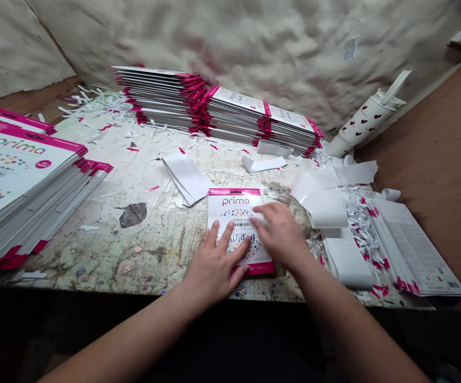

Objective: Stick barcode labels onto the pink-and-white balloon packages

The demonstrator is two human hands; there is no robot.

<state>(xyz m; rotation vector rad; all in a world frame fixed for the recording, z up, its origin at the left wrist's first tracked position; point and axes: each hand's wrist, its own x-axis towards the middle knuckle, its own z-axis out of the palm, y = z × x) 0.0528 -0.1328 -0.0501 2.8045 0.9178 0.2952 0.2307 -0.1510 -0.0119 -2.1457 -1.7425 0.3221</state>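
A white and pink "prima" packet (pixel 235 201) lies flat near the front edge of the worn table. My left hand (pixel 216 260) rests on its lower left part, fingers spread and holding nothing. Over the packet's right edge is my right hand (pixel 280 234), its index finger and thumb apart near the printed dots and barcode; it is slightly blurred. Just behind the packet's left corner lies a folded white paper (pixel 186 178).
Packet stacks stand at the left (pixel 26 191) and along the back wall (pixel 230 114). A white tumbler with hearts (pixel 364 122) leans at the back right. Peeled white strips (pixel 322 197), paper shreds and more packets (pixel 418 250) lie on the right.
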